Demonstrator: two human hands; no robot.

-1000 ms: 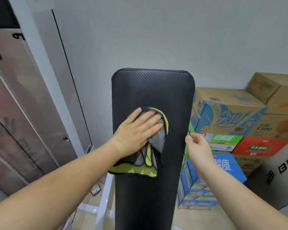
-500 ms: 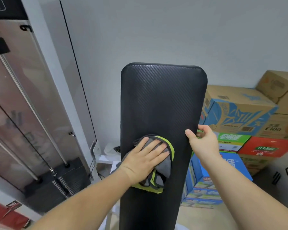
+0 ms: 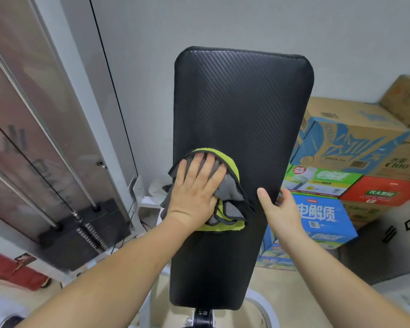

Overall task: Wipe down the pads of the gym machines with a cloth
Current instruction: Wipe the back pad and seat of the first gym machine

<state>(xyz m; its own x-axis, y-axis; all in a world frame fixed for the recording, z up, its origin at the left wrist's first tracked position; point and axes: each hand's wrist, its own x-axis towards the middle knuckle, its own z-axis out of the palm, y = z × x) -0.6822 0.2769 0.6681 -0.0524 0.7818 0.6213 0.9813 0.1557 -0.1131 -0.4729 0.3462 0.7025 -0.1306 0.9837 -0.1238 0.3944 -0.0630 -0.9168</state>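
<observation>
Left hand [image 3: 194,192] presses the cloth [image 3: 225,188] flat-fingered by the pad [image 3: 242,110]'s left edge; its long axis runs upward, right hand [image 3: 279,209] clasping the right edge.

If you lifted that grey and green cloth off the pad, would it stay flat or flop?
Probably flop: the cloth already bunches into folds under the left hand. It looks thin, so likely light. Its loose corner droops past the black pad edge.

Plain grey wall [image 3: 223,22], stacked cardboard boxes [image 3: 346,147] right, beige floor [image 3: 301,287]
</observation>
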